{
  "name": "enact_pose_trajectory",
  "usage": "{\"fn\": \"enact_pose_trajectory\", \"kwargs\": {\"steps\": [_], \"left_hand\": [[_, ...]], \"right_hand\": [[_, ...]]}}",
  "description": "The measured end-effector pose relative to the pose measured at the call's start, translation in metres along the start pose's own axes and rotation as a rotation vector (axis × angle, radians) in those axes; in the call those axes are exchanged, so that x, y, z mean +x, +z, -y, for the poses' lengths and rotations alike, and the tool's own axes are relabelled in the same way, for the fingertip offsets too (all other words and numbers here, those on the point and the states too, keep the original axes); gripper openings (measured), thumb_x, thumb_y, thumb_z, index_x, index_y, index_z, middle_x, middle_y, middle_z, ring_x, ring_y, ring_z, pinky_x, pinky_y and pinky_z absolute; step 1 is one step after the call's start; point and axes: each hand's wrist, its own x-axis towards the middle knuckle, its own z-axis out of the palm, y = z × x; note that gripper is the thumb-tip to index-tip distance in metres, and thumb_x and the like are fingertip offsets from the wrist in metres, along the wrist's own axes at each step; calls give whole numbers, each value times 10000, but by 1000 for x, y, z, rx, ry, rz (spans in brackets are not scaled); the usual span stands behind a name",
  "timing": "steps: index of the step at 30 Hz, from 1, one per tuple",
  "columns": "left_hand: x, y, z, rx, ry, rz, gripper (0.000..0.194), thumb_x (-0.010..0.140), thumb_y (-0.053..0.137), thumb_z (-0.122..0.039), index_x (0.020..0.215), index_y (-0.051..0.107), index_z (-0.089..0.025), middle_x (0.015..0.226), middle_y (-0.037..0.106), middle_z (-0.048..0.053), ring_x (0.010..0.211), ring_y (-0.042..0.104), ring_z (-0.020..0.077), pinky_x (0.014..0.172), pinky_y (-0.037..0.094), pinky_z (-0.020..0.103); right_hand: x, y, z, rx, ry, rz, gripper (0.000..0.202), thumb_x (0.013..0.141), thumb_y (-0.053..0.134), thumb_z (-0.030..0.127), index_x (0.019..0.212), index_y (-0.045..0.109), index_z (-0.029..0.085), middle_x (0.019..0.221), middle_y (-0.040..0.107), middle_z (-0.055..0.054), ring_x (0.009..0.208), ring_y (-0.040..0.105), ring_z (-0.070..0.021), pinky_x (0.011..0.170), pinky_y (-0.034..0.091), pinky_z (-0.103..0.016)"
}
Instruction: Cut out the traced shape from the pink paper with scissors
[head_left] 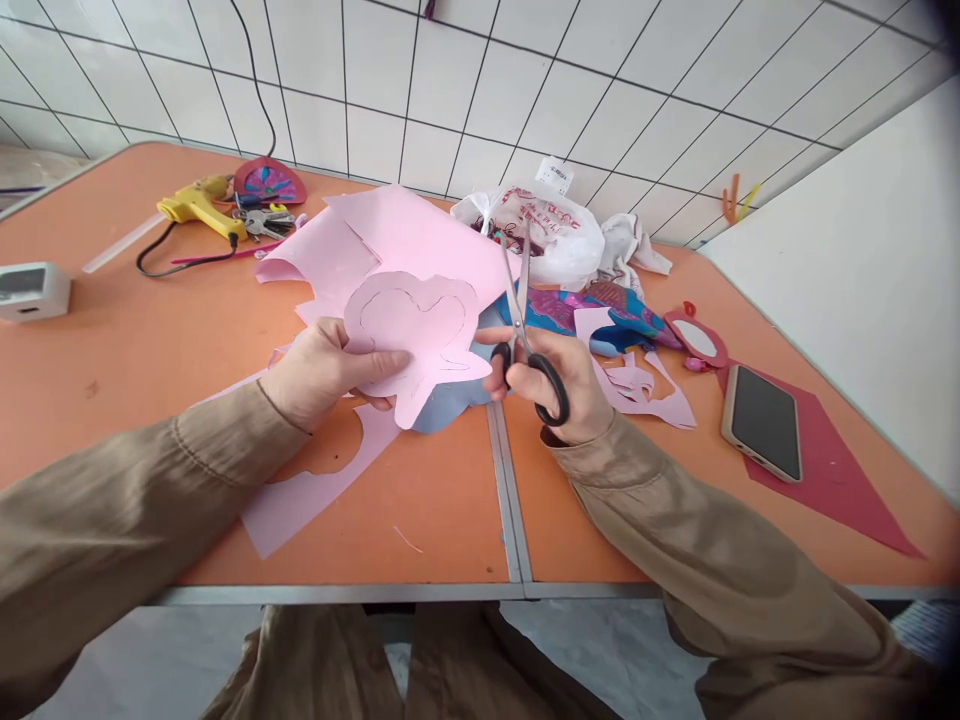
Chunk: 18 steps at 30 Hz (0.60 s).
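My left hand point(322, 370) pinches a pink foam or paper cutout point(420, 320) between thumb and fingers, above the table. A rounded, heart-like line is drawn on the cutout, and two pointed tabs stick out at its lower edge. In my right hand point(566, 380) is a pair of scissors point(519, 310) with black handles, its blades slightly apart and pointing up and away, to the right of the cutout. Behind the cutout lies a larger pink sheet point(420, 225). A blue piece point(450, 405) shows partly beneath it.
Pink scraps point(315, 505) lie by my left forearm, others point(645, 390) on the right. A yellow glue gun point(202, 208) with its cord and keys point(266, 222) sit back left. A phone point(763, 420) rests on red sheet point(840, 480); a plastic bag point(559, 235) stands near the tiled wall.
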Motion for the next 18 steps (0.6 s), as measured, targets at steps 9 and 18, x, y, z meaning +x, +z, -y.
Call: {"fn": "enact_pose_trajectory", "kwargs": {"steps": [9, 18], "left_hand": [[0, -6, -11, 150, 64, 26, 139, 617, 804, -228, 574, 695, -152, 529, 654, 21, 493, 625, 180, 469, 535, 287], [-5, -5, -12, 215, 60, 5, 204, 683, 794, -248, 595, 664, -118, 560, 656, 40, 581, 635, 173, 536, 558, 300]], "right_hand": [[-11, -35, -1, -196, 23, 367, 667, 758, 698, 726, 1022, 753, 116, 633, 620, -23, 547, 589, -139, 513, 475, -275], [-13, -28, 1, -216, 59, 460, 724, 739, 700, 744, 1027, 778, 84, 607, 609, -24, 531, 529, -112, 466, 398, -244]]}}
